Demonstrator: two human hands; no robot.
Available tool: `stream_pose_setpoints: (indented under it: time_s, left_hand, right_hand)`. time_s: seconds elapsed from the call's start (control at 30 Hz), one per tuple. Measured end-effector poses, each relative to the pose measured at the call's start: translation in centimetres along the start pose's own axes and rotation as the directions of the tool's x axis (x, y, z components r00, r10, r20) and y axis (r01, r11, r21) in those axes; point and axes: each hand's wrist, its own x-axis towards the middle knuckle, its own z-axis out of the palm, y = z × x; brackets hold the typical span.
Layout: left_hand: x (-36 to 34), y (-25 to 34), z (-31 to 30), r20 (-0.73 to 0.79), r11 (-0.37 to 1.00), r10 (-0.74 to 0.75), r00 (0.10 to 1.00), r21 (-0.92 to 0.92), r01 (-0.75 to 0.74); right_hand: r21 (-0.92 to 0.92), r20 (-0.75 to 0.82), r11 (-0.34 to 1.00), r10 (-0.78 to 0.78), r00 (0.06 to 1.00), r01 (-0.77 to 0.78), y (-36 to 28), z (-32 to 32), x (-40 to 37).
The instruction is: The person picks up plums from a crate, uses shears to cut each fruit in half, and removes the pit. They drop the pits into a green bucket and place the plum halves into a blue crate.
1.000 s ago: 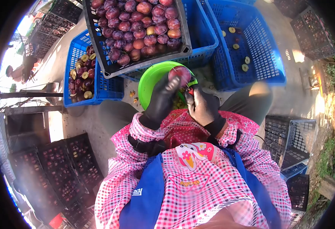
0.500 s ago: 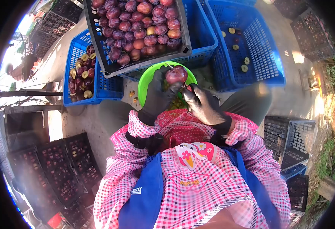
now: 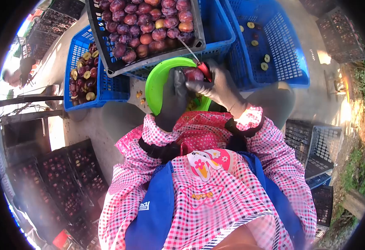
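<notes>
A purple-red plum (image 3: 193, 74) is held between my two gloved hands, above a bright green basin (image 3: 152, 89). My left hand (image 3: 175, 92), in a dark glove, closes on the plum's left side. My right hand (image 3: 219, 85), gloved too, is closed around the red handle of a small knife (image 3: 204, 71); its thumb reaches across to the plum's lower right. The thin blade points up and away, toward the crate, clear of the fruit. Yellowish bits show at the bottom of the basin, partly hidden by my hands.
A black crate (image 3: 104, 62) full of whole plums rests on a blue crate (image 3: 218, 46) ahead. Cut plums fill a blue crate (image 3: 115, 93) at left; several halves lie in a blue crate (image 3: 284, 68) at right. Black crates (image 3: 68, 175) stand at lower left.
The knife has swung from the plum's underside to pointing up and away, and my right hand has turned and risen with it. The plum sits slightly lower between my hands, more covered by fingers.
</notes>
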Motion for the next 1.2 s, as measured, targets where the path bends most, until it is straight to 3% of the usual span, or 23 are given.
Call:
stream_pose_setpoints:
  time_s: [0.1, 0.13, 0.17, 0.23, 0.3, 0.37, 0.43, 0.5, 0.53, 0.57, 0.63, 0.7, 0.77, 0.8, 0.87, 0.93, 0.97, 1.0, 1.03, 1.07, 1.1, 1.13, 1.2]
  left_hand:
    - [0.6, -0.9, 1.2, -0.059, 0.987, -0.038, 0.998, -0.157, 0.028]
    - [0.9, 1.8, 0.0, 0.177, 0.823, -0.497, 0.85, -0.213, 0.526]
    - [0.8, 1.7, -0.1, 0.175, 0.821, -0.5, 0.848, -0.216, 0.528]
    - [-0.2, 1.4, -0.1, 0.266, 0.976, -0.217, 0.939, 0.09, 0.2]
    - [0.1, 1.0, -0.5, 0.352, 0.956, -0.262, 0.898, -0.032, 0.292]
    - [0.5, 0.1, -1.4, 0.567, 0.661, -0.471, 0.675, -0.28, 0.696]
    - [0.9, -1.2, -1.5, 0.591, 0.579, -0.517, 0.619, -0.292, 0.762]
    - [0.4, -3.2, -2.1, 0.804, 0.205, -0.433, 0.407, -0.352, 0.913]
    - [0.0, -1.2, -1.6, 0.687, 0.216, -0.635, 0.352, -0.279, 0.935]
    - [0.0, -2.0, -1.7, 0.688, 0.22, -0.633, 0.354, -0.279, 0.935]
    - [-0.3, -3.4, -2.1, 0.888, 0.138, -0.297, 0.352, -0.325, 0.936]
    - [-1.1, -2.8, -2.0, 0.895, 0.11, -0.272, 0.354, -0.337, 0.935]
    - [-0.9, -0.5, 0.0, 0.243, 0.253, -0.838, 0.489, -0.621, 0.742]
    - [-1.0, -1.6, -0.5, 0.243, 0.256, -0.836, 0.492, -0.621, 0.741]
    - [-2.0, -6.5, -3.0, 0.695, 0.204, -0.463, 0.55, -0.521, 0.829]
    - [-0.5, -7.9, -3.2, 0.898, 0.18, -0.074, 0.434, -0.416, 0.892]
    - [0.8, -6.4, -2.5, 0.929, 0.162, 0.067, 0.363, -0.369, 0.915]
    - [1.7, -4.6, -2.5, 0.783, 0.479, -0.355, 0.512, -0.317, 0.818]
    - [2.1, -4.8, -0.4, 0.477, 0.673, -0.467, 0.744, -0.354, 0.649]
    - [2.0, -3.2, 1.0, 0.226, 0.917, -0.294, 0.929, -0.208, 0.341]
    - [1.5, -1.6, 1.6, 0.021, 0.999, -0.019, 1.0, 0.037, 0.018]
    - [1.0, -1.5, 1.5, 0.022, 0.999, -0.02, 1.0, 0.037, 0.02]
    - [0.6, -1.4, 1.1, -0.026, 0.966, 0.111, 0.993, 0.239, -0.102]
  right_hand:
    - [-0.067, -0.054, 0.991, -0.12, 0.991, 0.116, 0.3, 0.0, 0.1]
    - [-0.182, -0.053, 0.978, -0.111, 0.992, 0.1, -0.4, -0.2, -0.3]
    - [-0.294, -0.049, 0.953, -0.098, 0.994, 0.079, -0.7, -0.2, -0.7]
    - [-0.088, -0.092, 0.988, -0.134, 0.987, 0.126, -0.1, 0.0, -0.6]
    - [-0.447, 0.107, 0.829, -0.322, 0.941, 0.335, -1.2, -1.4, 0.0]
    - [-0.473, 0.157, 0.789, -0.361, 0.919, 0.391, -0.4, -1.7, 0.4]
    - [-0.53, 0.31, 0.703, -0.361, 0.88, 0.475, 0.6, -2.0, 0.4]
    - [-0.516, 0.339, 0.688, -0.383, 0.859, 0.51, 0.2, -1.9, 0.5]
    - [-0.515, 0.379, 0.667, -0.387, 0.84, 0.539, -0.4, -1.9, 0.4]
    - [-0.513, 0.419, 0.644, -0.389, 0.821, 0.567, -0.7, -2.0, 0.4]
    - [-0.487, 0.416, 0.649, -0.415, 0.809, 0.584, -0.5, -1.9, 0.7]
    - [-0.374, 0.471, 0.651, -0.481, 0.74, 0.661, 0.0, -1.8, 0.8]
    - [-0.383, 0.526, 0.632, -0.451, 0.721, 0.674, -0.1, -2.3, 0.7]
    - [-0.388, 0.577, 0.611, -0.423, 0.699, 0.69, -0.2, -2.5, 0.7]
    - [-0.377, 0.593, 0.608, -0.421, 0.687, 0.698, 0.1, -2.4, 0.9]
    - [-0.374, 0.603, 0.598, -0.424, 0.675, 0.709, 0.8, -2.4, 1.1]
    - [-0.381, 0.427, 0.792, -0.308, 0.85, 0.478, 1.6, -2.1, 0.7]
    - [-0.322, 0.252, 0.921, -0.14, 0.957, 0.22, 2.3, -1.8, 0.3]
    - [0.227, 0.085, 0.963, 0.127, 0.988, -0.143, 2.2, 0.0, 0.3]
    - [0.148, -0.023, 0.973, 0.182, 0.983, -0.176, 1.7, 0.4, 0.5]
    - [0.074, -0.139, 0.972, 0.233, 0.963, -0.224, 1.4, 0.5, 0.7]
    - [0.074, -0.14, 0.971, 0.234, 0.962, -0.226, 2.0, 0.6, 0.5]
    - [-0.285, -0.115, 0.943, 0.145, 0.983, -0.172, 3.4, 0.6, -0.1]
